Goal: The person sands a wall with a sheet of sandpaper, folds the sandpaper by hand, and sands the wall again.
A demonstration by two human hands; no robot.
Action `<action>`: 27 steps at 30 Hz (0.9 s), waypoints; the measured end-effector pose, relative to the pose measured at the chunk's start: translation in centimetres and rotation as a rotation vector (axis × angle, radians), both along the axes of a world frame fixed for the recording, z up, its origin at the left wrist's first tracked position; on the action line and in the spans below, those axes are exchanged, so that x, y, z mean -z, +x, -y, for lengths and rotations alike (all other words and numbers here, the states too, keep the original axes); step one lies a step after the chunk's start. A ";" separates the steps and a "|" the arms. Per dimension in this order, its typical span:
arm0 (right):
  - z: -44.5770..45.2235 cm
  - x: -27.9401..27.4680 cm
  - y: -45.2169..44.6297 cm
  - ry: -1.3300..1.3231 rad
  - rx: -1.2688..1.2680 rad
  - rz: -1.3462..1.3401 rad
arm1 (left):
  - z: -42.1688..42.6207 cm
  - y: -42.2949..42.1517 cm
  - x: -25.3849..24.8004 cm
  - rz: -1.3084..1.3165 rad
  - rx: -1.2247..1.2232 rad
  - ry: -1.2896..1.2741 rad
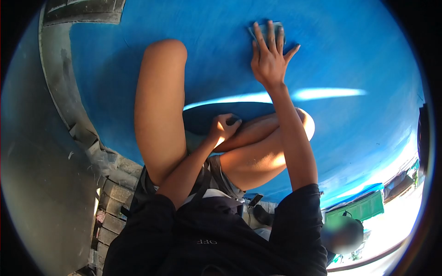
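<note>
the pad (265, 33) lies on the far part of the blue surface (221, 55), right of centre, directly beneath the fingers (270, 37) of the right hand (270, 67). governing relation: the pad is under and slightly beyond the palm, so there is no visible gap to close. its visible edges reach past the fingers to left and right; the long axis appears to run left to right, across the line of the forearm, but the hand covers too much to confirm this. the right hand is the nearer one; its fingers are spread wide and nearly straight, laid over the pad rather than wrapped round it.

the left hand (221, 129) is well apart from the pad, on the near side and to the left, between the left leg (161, 99) and the right leg (260, 158). its fingers are curled. a dark patch shows at their tips; whether this is a held item or shadow cannot be determined. a streak of light (329, 93) crosses the surface nearer than the pad.
</note>
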State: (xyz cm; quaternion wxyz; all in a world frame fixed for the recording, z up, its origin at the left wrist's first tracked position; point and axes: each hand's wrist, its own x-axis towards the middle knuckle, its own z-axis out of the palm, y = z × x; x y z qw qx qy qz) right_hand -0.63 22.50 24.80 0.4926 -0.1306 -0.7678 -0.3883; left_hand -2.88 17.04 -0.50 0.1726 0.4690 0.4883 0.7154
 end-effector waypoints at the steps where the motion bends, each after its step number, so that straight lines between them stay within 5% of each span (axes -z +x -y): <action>1: 0.3 1.0 -0.3 -0.002 0.006 0.004 | 0.0 -0.1 -0.2 -0.002 0.013 0.025; 4: 0.9 4.5 0.1 0.010 0.058 0.434 | 0.0 0.2 0.0 0.000 0.018 0.041; 7: 1.0 4.8 0.4 0.019 -0.020 0.559 | 0.1 -0.3 -0.5 -0.050 -0.040 0.048; 13: 1.4 3.4 -2.6 0.003 0.039 0.109 | 0.7 -0.2 -0.3 -0.036 -0.020 0.026; 16: 1.5 5.6 -2.1 0.079 0.009 0.661 | 0.5 -0.2 0.3 -0.058 -0.001 -0.017; 19: 1.7 4.4 -2.7 0.084 -0.093 0.546 | 0.5 -0.8 -0.1 -0.001 0.037 -0.030; 21: 2.1 3.9 -3.4 0.086 0.051 0.464 | 1.1 -0.4 -0.4 -0.062 0.000 -0.076; 23: 2.1 3.9 -4.6 0.027 -0.016 0.146 | 0.7 -0.2 -0.1 -0.046 -0.004 -0.050; 25: 1.5 4.7 -3.9 0.040 -0.050 0.253 | 0.7 -0.4 0.1 -0.078 -0.035 -0.046; 27: 0.8 4.3 -2.3 0.130 -0.053 0.696 | 0.5 -0.2 0.5 -0.064 -0.029 -0.026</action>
